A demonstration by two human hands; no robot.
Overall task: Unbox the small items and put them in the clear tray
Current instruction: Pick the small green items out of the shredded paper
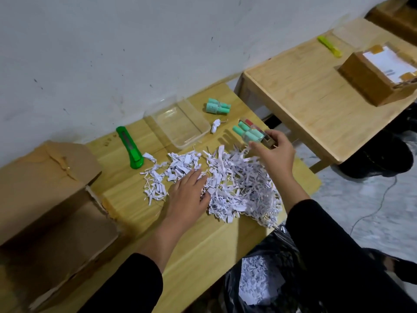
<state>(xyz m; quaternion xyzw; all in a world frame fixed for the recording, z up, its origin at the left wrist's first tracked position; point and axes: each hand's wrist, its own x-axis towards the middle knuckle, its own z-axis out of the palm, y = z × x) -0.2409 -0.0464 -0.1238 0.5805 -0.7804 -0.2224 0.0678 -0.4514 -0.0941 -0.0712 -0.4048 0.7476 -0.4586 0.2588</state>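
A clear tray (198, 128) stands on the wooden table near the wall, with nothing in it. Right of it lies a bundle of mint-green tubes (217, 106). A second bundle of mint-green tubes (247, 132) rests near the table's right edge beside a small cardboard pack (268, 141); my right hand (274, 152) has its fingers around that pack and bundle. My left hand (188, 190) lies flat, fingers spread, on a heap of shredded white paper (225, 184). The opened cardboard box (45, 199) sits at the left.
A green box cutter (130, 147) lies left of the tray. A black bag (259, 279) with shredded paper hangs below the table's front edge. A second table at the right carries a sealed parcel (379, 75), a yellow cutter (329, 46) and another clear tray (347, 33).
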